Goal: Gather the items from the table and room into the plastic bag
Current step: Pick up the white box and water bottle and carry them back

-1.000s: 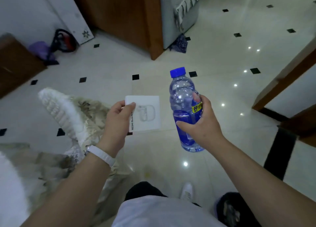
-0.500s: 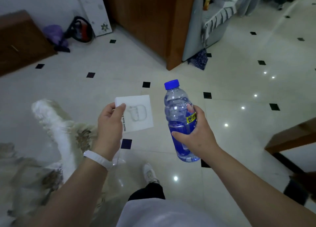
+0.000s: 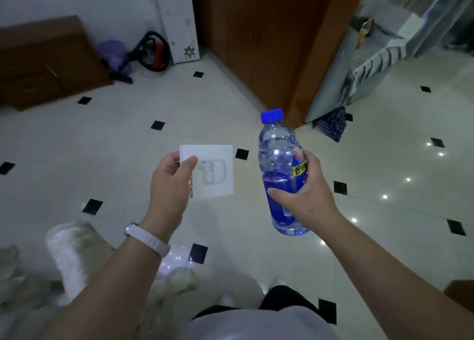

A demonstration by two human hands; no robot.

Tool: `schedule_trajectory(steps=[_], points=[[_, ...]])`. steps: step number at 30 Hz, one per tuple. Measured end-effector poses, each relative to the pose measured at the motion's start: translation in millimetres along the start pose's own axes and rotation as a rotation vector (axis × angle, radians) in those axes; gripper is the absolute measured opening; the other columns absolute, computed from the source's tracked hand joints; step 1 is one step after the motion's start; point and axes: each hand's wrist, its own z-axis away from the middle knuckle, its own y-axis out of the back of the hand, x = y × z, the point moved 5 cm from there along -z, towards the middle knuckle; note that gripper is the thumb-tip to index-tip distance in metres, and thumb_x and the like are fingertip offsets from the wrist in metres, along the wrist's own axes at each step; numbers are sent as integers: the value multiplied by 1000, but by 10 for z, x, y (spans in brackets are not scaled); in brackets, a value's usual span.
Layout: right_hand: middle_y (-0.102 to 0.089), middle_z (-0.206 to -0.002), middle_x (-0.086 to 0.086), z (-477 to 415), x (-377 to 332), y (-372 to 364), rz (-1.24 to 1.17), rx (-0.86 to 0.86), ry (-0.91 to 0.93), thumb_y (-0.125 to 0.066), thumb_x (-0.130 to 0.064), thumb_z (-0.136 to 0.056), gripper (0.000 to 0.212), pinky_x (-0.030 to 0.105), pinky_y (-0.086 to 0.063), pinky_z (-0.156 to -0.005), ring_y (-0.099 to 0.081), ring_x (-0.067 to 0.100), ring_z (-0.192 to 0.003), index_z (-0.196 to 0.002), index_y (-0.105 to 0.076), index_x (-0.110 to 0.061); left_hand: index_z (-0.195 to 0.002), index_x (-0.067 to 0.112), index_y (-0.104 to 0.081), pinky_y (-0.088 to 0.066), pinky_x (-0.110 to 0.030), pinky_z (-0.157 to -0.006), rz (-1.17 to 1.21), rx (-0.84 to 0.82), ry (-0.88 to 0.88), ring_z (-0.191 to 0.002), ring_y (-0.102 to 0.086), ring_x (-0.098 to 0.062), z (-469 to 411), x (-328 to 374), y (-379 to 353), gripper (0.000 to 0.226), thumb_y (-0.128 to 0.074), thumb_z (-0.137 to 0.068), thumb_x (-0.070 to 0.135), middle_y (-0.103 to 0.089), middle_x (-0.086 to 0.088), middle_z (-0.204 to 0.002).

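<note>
The left hand (image 3: 170,183) pinches a white earbuds box (image 3: 214,171) by its edge; the right hand (image 3: 305,189) wraps a blue-capped water bottle (image 3: 280,170) upright at mid-body, likely 2 items carried toward the plastic bag, which isn't clearly visible.

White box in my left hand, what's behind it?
Around the white box only the pale tiled floor shows, one black inset by its right edge. The left hand pinches its left side; the fingers behind and the floor it covers are hidden.

White box (image 3: 216,175), upright bottle (image 3: 278,157), perhaps half-full
</note>
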Motion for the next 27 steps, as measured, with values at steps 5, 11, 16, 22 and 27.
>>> schedule_trajectory(steps=[5, 11, 16, 22, 27], points=[[-55, -119, -24, -977, -32, -450, -39, -124, 23, -88, -28, -63, 87, 17, -47, -77, -60, -4, -99, -128, -35, -47, -93, 23, -68, -52, -27, -58, -20, 128, 52, -71, -65, -11, -758, -112, 0, 6, -62, -93, 21, -71, 5, -83], [-55, -120, -22, -2257, -277, -982, -57, -333, 106, -89, -28, -62, 87, 23, -50, -83, -60, -4, -98, -127, -35, -48, -93, 25, -68, -51, -27, -59, -70, 308, 31, -67, -65, -6, -1667, 172, -79, 7, -62, -94, 21, -71, 9, -78], [-55, -120, -21, -3090, -838, -1444, -59, -480, 223, -88, -27, -63, 84, 19, -48, -81, -59, -6, -97, -123, -35, -51, -92, 22, -69, -51, -26, -61, -69, 487, -40, -69, -64, -8, -2092, 535, 153, 9, -63, -93, 16, -70, 7, -78], [-52, -113, -38, -3496, -1407, -2232, -64, -671, 293, -86, -26, -63, 82, 27, -52, -83, -60, -7, -96, -108, -32, -69, -96, 21, -72, -53, -47, -76, 20, 721, 16, -81, -65, -25, -2146, 586, 839, 16, -68, -85, 32, -71, -9, -92], [-48, -115, -42, -3502, -1737, -3098, -14, -817, 357, -86, -24, -65, 81, 17, -47, -80, -58, -11, -98, -109, -33, -68, -102, 12, -68, -52, -33, -66, 44, 900, 27, -76, -66, -19, -2320, 476, 1469, 12, -61, -95, 19, -70, -7, -90]])
